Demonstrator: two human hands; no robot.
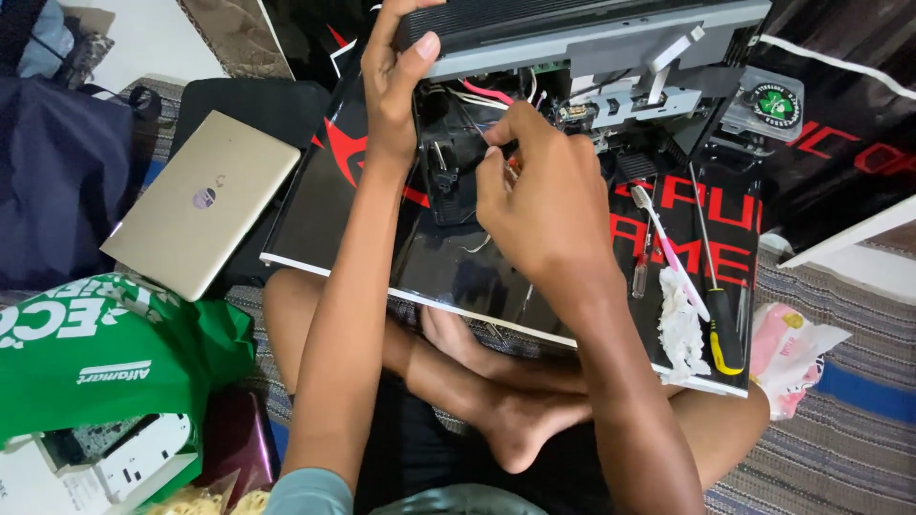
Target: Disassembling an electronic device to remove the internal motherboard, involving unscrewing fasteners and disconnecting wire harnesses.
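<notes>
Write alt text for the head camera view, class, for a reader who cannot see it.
A person sitting cross-legged steadies an opened grey device with the left hand while the right hand reaches into its wiring. The device rests on a black and red board; screwdrivers lie to the right, a closed laptop to the left.

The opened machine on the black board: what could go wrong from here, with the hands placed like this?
1. The left hand alone props the grey lid; if it slips, the lid may drop on the right hand working among the wires.
2. The fingers could tug those thin wires loose.
3. The black board rests on the person's crossed legs, so the screwdrivers and toothbrush could slide off.
</notes>
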